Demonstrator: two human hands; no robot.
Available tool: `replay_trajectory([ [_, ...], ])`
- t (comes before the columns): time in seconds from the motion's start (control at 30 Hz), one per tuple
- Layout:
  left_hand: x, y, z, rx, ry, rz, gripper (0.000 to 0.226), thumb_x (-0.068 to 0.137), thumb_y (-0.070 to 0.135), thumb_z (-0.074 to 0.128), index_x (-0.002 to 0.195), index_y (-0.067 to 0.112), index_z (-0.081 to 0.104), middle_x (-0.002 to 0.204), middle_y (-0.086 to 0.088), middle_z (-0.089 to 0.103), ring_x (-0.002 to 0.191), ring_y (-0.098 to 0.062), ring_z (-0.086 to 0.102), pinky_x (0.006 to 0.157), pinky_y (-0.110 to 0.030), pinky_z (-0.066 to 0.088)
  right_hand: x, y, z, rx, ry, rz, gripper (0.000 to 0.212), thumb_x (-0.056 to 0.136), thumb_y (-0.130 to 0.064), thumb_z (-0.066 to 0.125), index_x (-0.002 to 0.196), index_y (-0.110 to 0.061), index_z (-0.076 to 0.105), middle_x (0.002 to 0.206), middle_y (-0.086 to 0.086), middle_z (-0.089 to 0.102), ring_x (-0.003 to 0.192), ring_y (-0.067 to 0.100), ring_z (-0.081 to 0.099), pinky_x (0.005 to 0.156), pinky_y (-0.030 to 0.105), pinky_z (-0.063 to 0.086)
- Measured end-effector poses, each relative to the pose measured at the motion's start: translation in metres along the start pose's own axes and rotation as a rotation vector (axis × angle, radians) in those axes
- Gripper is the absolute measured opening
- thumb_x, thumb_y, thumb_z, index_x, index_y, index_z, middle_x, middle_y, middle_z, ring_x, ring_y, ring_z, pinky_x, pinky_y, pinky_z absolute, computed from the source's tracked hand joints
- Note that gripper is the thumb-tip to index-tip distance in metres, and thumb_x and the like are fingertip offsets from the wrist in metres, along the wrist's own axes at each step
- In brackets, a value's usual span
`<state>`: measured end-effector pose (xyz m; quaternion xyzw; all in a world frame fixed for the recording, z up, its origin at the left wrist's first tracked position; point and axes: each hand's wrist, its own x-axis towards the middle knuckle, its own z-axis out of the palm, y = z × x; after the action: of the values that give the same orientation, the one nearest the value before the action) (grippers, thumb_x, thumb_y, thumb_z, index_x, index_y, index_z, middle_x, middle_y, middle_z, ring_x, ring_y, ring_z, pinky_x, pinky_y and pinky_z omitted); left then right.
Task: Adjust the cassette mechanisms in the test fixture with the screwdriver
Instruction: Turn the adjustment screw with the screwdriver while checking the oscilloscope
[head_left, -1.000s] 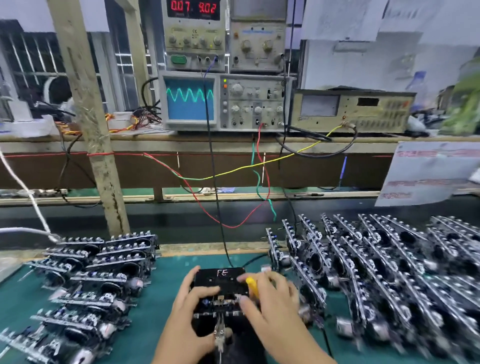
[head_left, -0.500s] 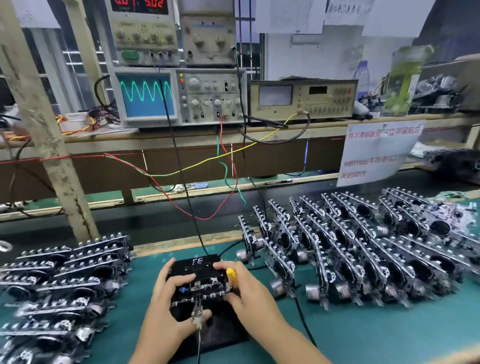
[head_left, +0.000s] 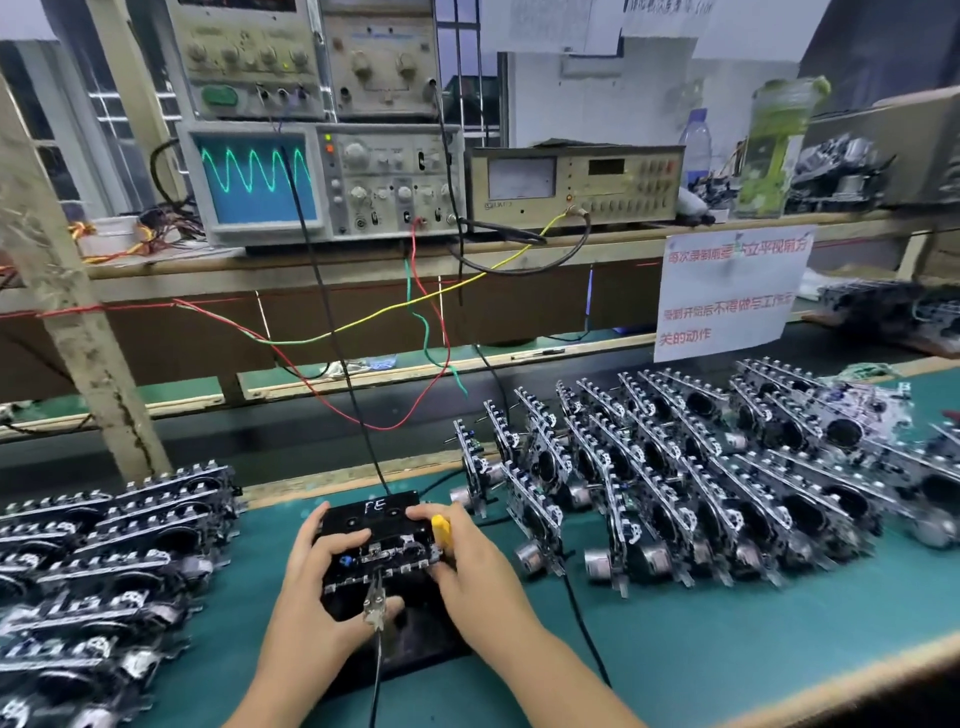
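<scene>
Fingers (head_left: 337, 543) of left hand (head_left: 317, 597) curled over the near-left edge of the cassette mechanism (head_left: 382, 558), thumb by the alligator clip (head_left: 375, 605) at its front. Right hand (head_left: 478, 577) grips the mechanism's right side, fingers wrapped round it, with the yellow screwdriver (head_left: 441, 530) handle tucked in the same hand and poking up past the knuckles. Tip not visible.

Mechanism sits on the black test fixture (head_left: 384, 512), marked "FE" in white on top, dead centre on the green surface (head_left: 727, 649). Clip's lead runs toward the camera; a black cable (head_left: 343, 374) goes from the fixture's back up to the instruments.

Left of the fixture: stacked pile of mechanisms (head_left: 104, 561), blurred at the near end. Right: rows of mechanisms standing on edge (head_left: 701, 467), leaning, filling the surface to the far right.

Behind, a wooden post (head_left: 78, 322) at left and a paper notice (head_left: 732, 291) with red print hung from the shelf (head_left: 363, 265). Red, green and yellow wires (head_left: 415, 322) droop from it.

On the shelf: oscilloscope (head_left: 311, 182) showing a green sine trace, beige meter box (head_left: 571, 182) beside it, two more units stacked above the scope. Plastic bottle (head_left: 695, 143) further right.
</scene>
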<state>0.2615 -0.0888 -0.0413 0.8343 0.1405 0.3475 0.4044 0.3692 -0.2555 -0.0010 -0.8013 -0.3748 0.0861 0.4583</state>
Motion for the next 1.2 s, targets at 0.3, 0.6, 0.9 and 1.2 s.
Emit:
replay_trajectory([
  [0.3, -0.0020, 0.0004, 0.0003, -0.020, -0.003, 0.012, 0.075, 0.054, 0.031, 0.098, 0.114, 0.054, 0.061, 0.156, 0.031, 0.023, 0.138, -0.004, 0.043, 0.105, -0.047, 0.046, -0.0038, 0.0013, 0.0003, 0.036, -0.025, -0.044, 0.054, 0.088, -0.035, 0.059, 0.129, -0.062, 0.036, 0.093, -0.034, 0.053, 0.083, -0.003, 0.056, 0.066, 0.020, 0.041],
  [0.6, 0.0000, 0.0003, 0.0010, -0.014, -0.036, 0.002, 0.077, 0.053, 0.027, 0.099, 0.114, 0.055, 0.060, 0.156, 0.031, 0.023, 0.133, 0.020, 0.032, 0.101, -0.037, 0.040, -0.0051, -0.0025, -0.0018, 0.005, -0.024, -0.030, 0.054, 0.084, -0.049, 0.061, 0.130, -0.061, 0.034, 0.112, -0.016, 0.059, 0.102, 0.005, 0.058, 0.083, 0.030, 0.049],
  [0.9, -0.0011, 0.0021, -0.0003, -0.001, -0.014, -0.018, 0.077, 0.055, 0.024, 0.097, 0.115, 0.055, 0.059, 0.156, 0.031, 0.023, 0.135, 0.014, 0.035, 0.102, -0.038, 0.042, -0.0039, -0.0014, 0.0011, -0.015, -0.001, -0.031, 0.053, 0.086, -0.050, 0.061, 0.129, -0.062, 0.033, 0.106, -0.021, 0.057, 0.099, 0.002, 0.055, 0.076, 0.021, 0.043],
  [1.2, -0.0034, 0.0089, -0.0034, 0.042, -0.039, -0.047, 0.077, 0.056, 0.027, 0.097, 0.115, 0.057, 0.057, 0.156, 0.034, 0.021, 0.131, 0.024, 0.029, 0.097, -0.032, 0.039, -0.0046, -0.0003, 0.0021, -0.023, 0.006, -0.038, 0.055, 0.085, -0.052, 0.059, 0.131, -0.064, 0.032, 0.117, -0.020, 0.059, 0.108, -0.001, 0.055, 0.081, 0.021, 0.045],
])
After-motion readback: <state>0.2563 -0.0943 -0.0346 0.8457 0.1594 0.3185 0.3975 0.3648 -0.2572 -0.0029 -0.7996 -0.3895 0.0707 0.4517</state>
